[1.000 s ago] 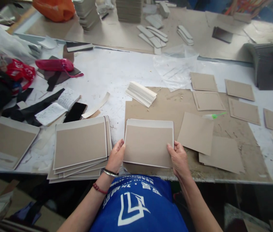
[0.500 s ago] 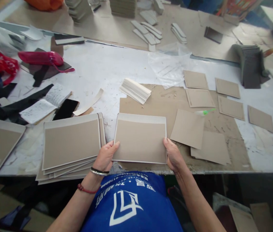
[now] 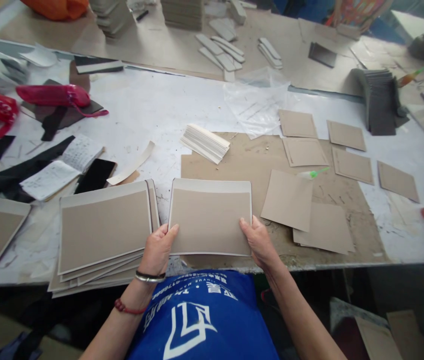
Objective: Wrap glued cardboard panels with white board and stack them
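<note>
A beige rectangular panel [image 3: 210,217] with a pale border and a wider pale band along its far edge lies before me at the table's front edge. My left hand [image 3: 158,246] is closed on its left side, thumb on top. On its right side my right hand [image 3: 259,241] grips it too, the thumb resting on the face and the fingers hidden underneath. Left of the held panel sits a stack of similar panels [image 3: 104,227], close to my left hand. To the right lie plain beige square sheets [image 3: 286,200], partly overlapping.
Behind the panel is a bundle of white strips [image 3: 205,144]. A phone [image 3: 95,176], an open notebook [image 3: 62,167] and a pink pouch [image 3: 52,95] lie to the left. Several small beige pieces [image 3: 352,165] are spread at right, near a green-tipped tool [image 3: 314,174]. Tall stacks [image 3: 182,12] stand at the back.
My right thumb has slid inward onto the panel's face. Both hands still hold the panel, which has hardly moved on the table; the whole view has shifted slightly.
</note>
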`<state>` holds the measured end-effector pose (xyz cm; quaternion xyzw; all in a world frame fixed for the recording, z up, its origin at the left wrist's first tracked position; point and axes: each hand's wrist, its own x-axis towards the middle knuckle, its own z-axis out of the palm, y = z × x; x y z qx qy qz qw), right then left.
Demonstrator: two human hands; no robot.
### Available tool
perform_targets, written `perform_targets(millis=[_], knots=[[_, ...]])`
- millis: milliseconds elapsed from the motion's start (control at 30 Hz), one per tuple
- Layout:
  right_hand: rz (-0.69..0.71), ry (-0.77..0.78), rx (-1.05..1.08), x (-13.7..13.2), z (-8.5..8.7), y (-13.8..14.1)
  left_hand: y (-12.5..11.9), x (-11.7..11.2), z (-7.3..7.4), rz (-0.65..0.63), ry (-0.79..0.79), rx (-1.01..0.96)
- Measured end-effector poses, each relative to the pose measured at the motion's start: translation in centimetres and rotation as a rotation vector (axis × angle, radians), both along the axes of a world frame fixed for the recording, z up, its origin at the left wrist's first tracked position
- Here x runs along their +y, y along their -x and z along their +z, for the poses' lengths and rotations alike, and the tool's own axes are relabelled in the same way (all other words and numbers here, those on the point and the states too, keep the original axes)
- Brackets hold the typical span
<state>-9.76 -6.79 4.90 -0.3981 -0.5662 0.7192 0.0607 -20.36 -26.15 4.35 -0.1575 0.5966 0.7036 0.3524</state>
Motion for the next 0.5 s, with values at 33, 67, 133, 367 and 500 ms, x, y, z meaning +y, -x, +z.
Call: perform_targets(millis=[33,67,133,367,500], knots=[[0.003,-0.017,-0.003,0.0,-0.1,0.0,0.0,0.0,0.0,0.002,-0.002,-0.002],[0.003,-0.027,-0.006,0.1,-0.1,0.0,0.0,0.0,0.0,0.006,-0.006,-0.008],[0.000,0.001,-0.007,0.2,-0.1,0.1,0.0,-0.1,0.2,0.013,-0.025,-0.035],[0.009,0.225,-0.008,0.2,0.5,1.0,0.4,-0.8,0.6,0.037,-0.117,-0.158],[0.084,0.259,0.029,-0.6,0.5,2.6,0.7,-2.2,0.9,0.068,-0.077,-0.142]])
